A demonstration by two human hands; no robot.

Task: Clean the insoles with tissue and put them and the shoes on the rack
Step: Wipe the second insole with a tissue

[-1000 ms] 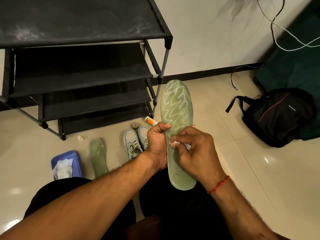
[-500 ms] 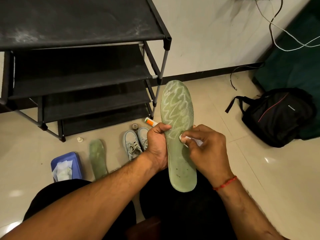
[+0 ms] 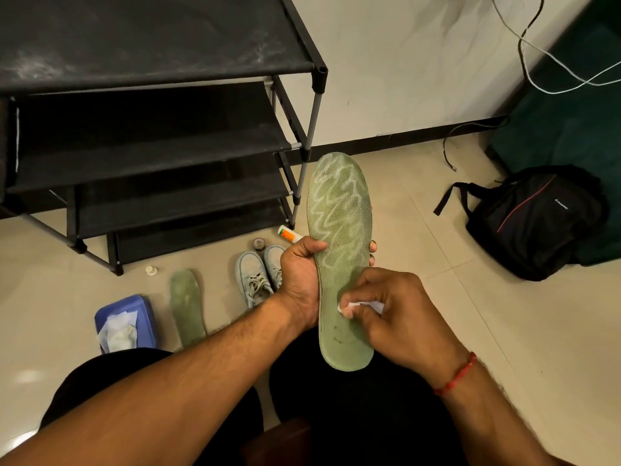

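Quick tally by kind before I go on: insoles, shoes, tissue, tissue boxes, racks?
Green foam insoles: 2 (one gripped by the left hand, one on the floor)
Pale grey lace-up shoes: 2
White crumpled tissue: 1 (pinched in the right hand)
Blue plastic tissue box: 1
Black metal-framed shoe rack: 1
Total: 7

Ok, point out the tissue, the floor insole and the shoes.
tissue (image 3: 364, 306), head view, exposed white edge.
floor insole (image 3: 187, 304), head view, its middle.
shoes (image 3: 257, 284), head view, one shoe's laces.
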